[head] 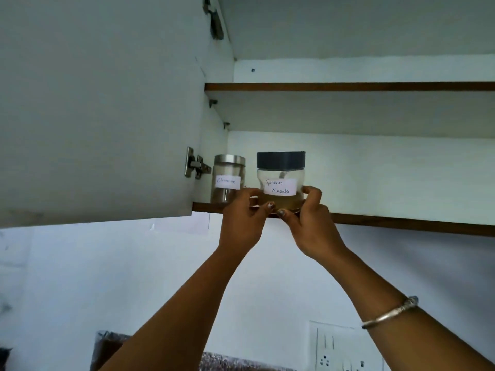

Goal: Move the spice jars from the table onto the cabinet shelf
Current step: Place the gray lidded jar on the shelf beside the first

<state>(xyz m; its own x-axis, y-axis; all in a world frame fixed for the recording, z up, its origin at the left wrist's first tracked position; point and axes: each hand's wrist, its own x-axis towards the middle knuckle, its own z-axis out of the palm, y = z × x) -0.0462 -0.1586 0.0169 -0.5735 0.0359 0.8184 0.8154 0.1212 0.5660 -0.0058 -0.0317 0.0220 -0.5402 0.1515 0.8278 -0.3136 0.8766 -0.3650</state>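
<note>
At the far left, the open cabinet door point(101, 108) is a flat white panel with a matt surface, and a metal hinge point(195, 164) fixes it to the cabinet side. Just to the right of the hinge, a tall round glass jar point(227, 182) with a brushed steel lid stands upright on the lower shelf point(401, 224). It has a white paper label with handwriting that I cannot read for sure, and brown powder fills its lower part. This shelf is white with a dark brown wooden edge.

Next comes the Garam Masala jar point(280, 180), a wider, short glass jar with a dark ribbed plastic lid and a handwritten white label. It is at the front edge of the lower shelf, near the steel-lid jar but not touching it. The left hand point(245, 215) and the right hand point(308, 218) both grasp its base, one from each side, with the thumbs below. The right wrist wears a thin metal bangle point(391, 311). At the bottom right, a white wall socket point(334, 349) is partly visible.
</note>
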